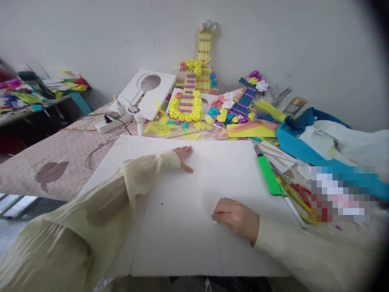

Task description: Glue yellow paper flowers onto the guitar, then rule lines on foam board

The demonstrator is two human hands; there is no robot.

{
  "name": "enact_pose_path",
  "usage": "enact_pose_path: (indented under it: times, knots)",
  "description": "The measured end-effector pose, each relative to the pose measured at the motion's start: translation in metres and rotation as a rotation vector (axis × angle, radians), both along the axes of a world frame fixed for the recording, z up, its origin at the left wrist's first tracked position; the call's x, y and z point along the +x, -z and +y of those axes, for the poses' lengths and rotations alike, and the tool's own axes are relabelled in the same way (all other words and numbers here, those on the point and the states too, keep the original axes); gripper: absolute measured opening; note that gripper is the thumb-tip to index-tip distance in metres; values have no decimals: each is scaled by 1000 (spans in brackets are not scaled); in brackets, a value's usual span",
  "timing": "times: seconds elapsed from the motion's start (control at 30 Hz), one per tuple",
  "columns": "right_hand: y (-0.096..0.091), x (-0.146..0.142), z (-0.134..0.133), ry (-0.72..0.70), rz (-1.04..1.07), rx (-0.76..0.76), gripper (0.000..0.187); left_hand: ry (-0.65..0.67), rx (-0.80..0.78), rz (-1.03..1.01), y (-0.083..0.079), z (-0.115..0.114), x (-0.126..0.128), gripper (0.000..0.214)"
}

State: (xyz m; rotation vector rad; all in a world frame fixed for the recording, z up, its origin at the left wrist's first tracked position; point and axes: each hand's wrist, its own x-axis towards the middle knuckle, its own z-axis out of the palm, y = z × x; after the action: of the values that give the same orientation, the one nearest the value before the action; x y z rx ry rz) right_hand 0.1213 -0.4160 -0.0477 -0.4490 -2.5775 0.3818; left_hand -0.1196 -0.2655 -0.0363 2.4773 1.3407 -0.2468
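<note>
A large white board [182,239] lies flat on the table in front of me. My left hand [184,157] rests flat on its upper middle part, fingers spread, holding nothing. Lower and to the right, my right hand [235,219] is closed and pressed against the board. A small white wad [214,214] peeks out from under its fingers; most of it is hidden, so its kind cannot be made out. A small dark spot [161,204] marks the board between the two hands. Along the board's right edge lies a green utility knife [270,174].
Paper-flower guitars [190,95] lean on the wall behind the board. A white cut-out panel [161,95] and power strip [114,122] stand at back left. Scissors [299,190], a white stick [294,211] and blue paper [288,138] crowd the right side.
</note>
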Motion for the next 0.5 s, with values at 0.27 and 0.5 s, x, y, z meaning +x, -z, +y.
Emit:
enact_pose_path:
  times: [0.27, 0.5]
  knots:
    - [7, -8, 48, 96, 64, 83, 34, -21, -40, 27, -5, 0, 1, 115]
    - [3, -3, -26, 41, 57, 35, 38, -29, -58, 27, -7, -1, 1, 114]
